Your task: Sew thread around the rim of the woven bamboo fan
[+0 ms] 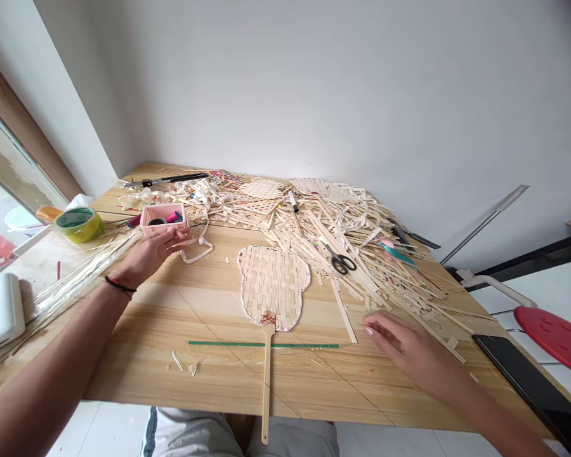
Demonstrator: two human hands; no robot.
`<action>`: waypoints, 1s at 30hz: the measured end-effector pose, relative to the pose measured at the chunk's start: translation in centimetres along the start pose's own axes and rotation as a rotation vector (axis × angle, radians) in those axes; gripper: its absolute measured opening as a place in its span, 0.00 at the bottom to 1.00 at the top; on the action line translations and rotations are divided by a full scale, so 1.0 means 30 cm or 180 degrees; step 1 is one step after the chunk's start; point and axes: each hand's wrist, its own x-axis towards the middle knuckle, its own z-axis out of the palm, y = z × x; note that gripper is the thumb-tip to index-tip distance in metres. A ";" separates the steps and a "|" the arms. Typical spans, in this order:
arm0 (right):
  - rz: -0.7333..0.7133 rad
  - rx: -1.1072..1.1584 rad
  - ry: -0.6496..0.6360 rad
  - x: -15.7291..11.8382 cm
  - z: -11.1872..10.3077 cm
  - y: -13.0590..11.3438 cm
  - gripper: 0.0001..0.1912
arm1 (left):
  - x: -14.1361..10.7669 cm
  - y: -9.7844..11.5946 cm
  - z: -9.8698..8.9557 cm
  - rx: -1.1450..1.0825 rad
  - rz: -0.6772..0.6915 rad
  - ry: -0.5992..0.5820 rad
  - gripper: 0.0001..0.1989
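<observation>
A woven fan (272, 285) lies flat in the middle of the table, its handle (267, 387) reaching past the front edge. Reddish thread is wound where handle and weave meet. Under the handle runs a thin green strip (219, 343). My left hand (162, 246) is at the near side of a pink basket (162, 209) with spools inside; its fingers are bent together, and what they hold, if anything, is too small to name. To the right of the fan, my right hand (397, 339) is over the table, thumb and fingers pinched together, with a faint thread seeming to run nearby.
Loose bamboo strips (356, 254) spread over the back and right, with black scissors (343, 263) and a marker (294, 202) among them. Yellow-green tape (80, 225) sits at left. A black phone (528, 381) lies at the right edge, near a red stool seat (554, 339).
</observation>
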 end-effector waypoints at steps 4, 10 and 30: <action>-0.0299 0.0175 -0.0456 0.065 0.046 -0.060 0.17 | 0.003 -0.026 0.028 -0.0237 0.0039 0.0054 0.18; -0.0362 0.0063 -0.0833 0.114 0.022 -0.034 0.13 | 0.009 -0.045 0.040 -0.0365 0.0179 0.0218 0.12; 0.0600 -0.0452 0.0427 0.541 0.033 0.134 0.09 | -0.080 0.009 0.099 0.2273 0.1053 -0.0676 0.22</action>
